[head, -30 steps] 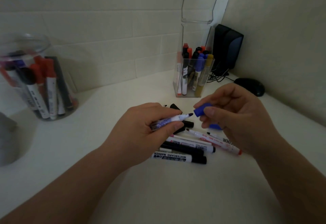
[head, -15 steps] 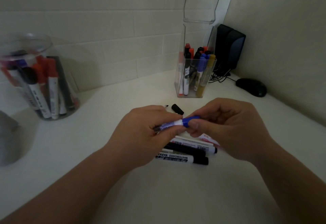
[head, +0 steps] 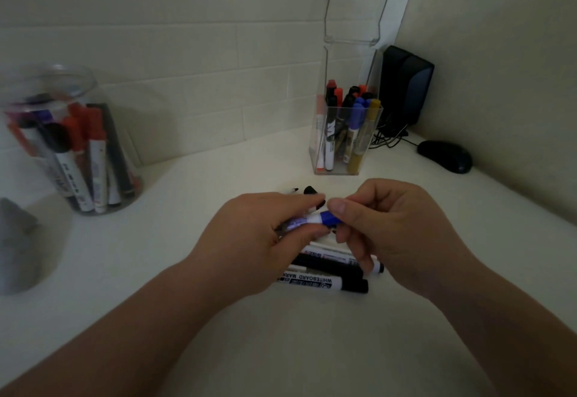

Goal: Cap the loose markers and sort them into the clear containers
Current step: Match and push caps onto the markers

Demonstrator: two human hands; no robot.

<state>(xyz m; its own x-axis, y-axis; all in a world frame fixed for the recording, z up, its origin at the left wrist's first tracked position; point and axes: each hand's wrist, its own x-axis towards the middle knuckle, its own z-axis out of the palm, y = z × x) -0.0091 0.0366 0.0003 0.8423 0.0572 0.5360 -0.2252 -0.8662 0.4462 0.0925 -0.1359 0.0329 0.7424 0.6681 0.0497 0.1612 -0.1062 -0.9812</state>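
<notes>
The left hand point(head: 259, 240) gripped the barrel of a blue marker point(head: 299, 222), fingers curled round it. The right hand point(head: 396, 231) pinched the blue cap point(head: 329, 218) between thumb and fingertips. The cap sat on the marker's tip end; whether it was pushed fully home could not be told. Both hands held the marker above the surface point(head: 281, 349), in front of the square clear container point(head: 337, 172) and nearer the camera.

That container stood upright near the back wall with a tall clear panel rising behind it. It held upright markers with red, black, blue and yellow caps.

Further in front of the container, below the hands, several loose markers point(head: 321, 282) lay side by side on the surface. The nearest was white-barrelled with a black cap. The hands partly hid the rest.

Between the container and the hands lay a loose black cap point(head: 310, 190). Just to its left was the bare tip of another marker point(head: 292, 190), mostly hidden by the left hand.

Well to the left of the container stood a round clear jar point(head: 78, 84) holding red and black markers that leaned against its wall. A blurred grey object point(head: 15, 240) sat further left, at the edge of view.

Just right of the container stood a black speaker point(head: 406, 84) with cables at its foot. A black mouse point(head: 445, 156) lay further to the right.
</notes>
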